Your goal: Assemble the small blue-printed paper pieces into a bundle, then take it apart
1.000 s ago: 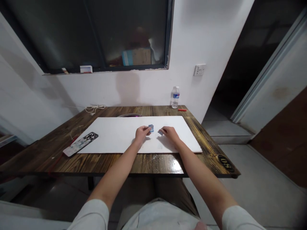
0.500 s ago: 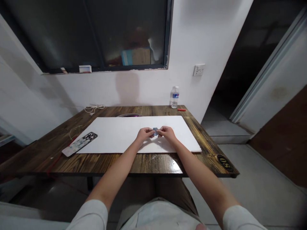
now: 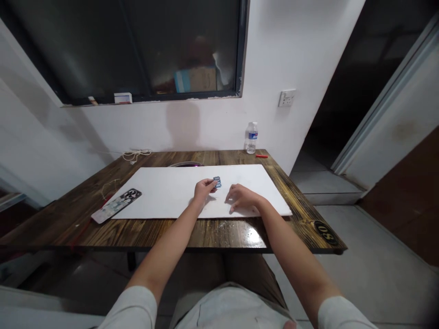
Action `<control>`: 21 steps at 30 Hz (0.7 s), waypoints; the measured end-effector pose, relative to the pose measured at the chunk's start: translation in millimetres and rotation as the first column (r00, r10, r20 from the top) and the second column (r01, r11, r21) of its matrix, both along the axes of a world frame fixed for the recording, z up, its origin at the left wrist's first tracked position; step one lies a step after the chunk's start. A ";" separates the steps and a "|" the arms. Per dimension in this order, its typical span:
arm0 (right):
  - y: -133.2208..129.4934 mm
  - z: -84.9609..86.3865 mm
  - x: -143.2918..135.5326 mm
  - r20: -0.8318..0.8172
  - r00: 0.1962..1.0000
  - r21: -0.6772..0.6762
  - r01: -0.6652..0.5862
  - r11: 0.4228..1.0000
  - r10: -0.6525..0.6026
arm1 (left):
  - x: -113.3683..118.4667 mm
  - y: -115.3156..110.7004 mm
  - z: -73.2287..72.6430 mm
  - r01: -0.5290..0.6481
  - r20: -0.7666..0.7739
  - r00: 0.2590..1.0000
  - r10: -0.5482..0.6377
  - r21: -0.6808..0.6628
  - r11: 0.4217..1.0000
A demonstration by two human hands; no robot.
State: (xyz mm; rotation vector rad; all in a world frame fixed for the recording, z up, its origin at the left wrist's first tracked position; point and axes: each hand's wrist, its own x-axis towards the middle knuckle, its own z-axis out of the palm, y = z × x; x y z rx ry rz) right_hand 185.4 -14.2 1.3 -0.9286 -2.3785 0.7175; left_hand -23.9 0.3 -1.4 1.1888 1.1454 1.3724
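Left arm (image 3: 171, 242) and right arm (image 3: 293, 246) reach forward across the near edge of the white board (image 3: 164, 192). Left hand (image 3: 202, 189) above board's middle, fingertips in a pinch. Right hand (image 3: 243, 197) farther right over board, knuckles up, fingers bent, parted, pinching nothing.

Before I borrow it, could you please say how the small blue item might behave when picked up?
The small blue item is probably stiff, jutting from the left hand without drooping. It seems light, being small beside the hand. Looking flat, it should hardly roll.
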 end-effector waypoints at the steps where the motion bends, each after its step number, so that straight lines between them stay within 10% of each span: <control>1: -0.4 -0.9 -0.1 0.043 0.999 0.017 -0.008 1.000 0.008 | 0.2 -0.3 0.2 -0.001 0.001 1.000 0.001 0.001 1.000; 21: 6.5 -12.0 -3.8 0.090 0.993 0.143 0.057 0.988 -0.070 | 0.7 -1.6 -1.4 0.003 -0.031 0.999 -0.004 -0.015 1.000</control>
